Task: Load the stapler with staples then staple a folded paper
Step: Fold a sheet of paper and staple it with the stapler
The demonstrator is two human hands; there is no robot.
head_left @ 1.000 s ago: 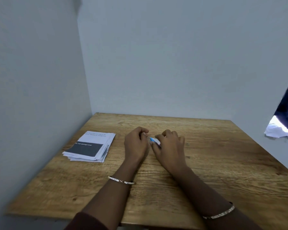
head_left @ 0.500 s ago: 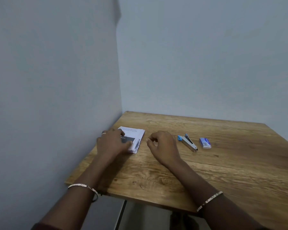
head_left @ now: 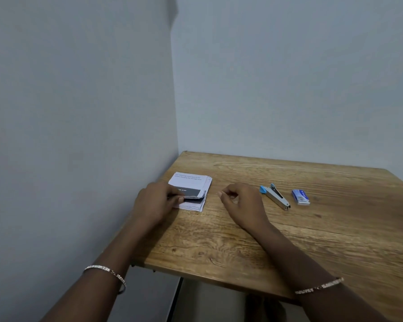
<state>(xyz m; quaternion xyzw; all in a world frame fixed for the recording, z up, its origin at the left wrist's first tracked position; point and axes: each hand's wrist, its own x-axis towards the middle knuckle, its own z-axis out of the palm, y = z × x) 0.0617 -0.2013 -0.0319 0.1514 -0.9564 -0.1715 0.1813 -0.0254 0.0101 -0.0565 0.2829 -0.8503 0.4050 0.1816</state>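
A stack of folded white papers (head_left: pixel 192 185) with a dark band lies near the table's left edge. My left hand (head_left: pixel 155 202) rests on its near left corner, with fingers pinching the top folded paper and lifting its edge. My right hand (head_left: pixel 240 203) hovers just right of the stack, fingers loosely curled, holding nothing. A small silver stapler (head_left: pixel 276 196) with a blue end lies on the table right of my right hand. A small blue staple box (head_left: pixel 301 196) sits right of the stapler.
The wooden table (head_left: pixel 289 240) stands in a corner, with grey walls close on the left and behind. Its near edge runs diagonally below my forearms. Bracelets are on both wrists.
Both hands left the stapler at the table's middle. My left hand moved to the paper stack and now lifts the top paper's edge. The view has swung left.
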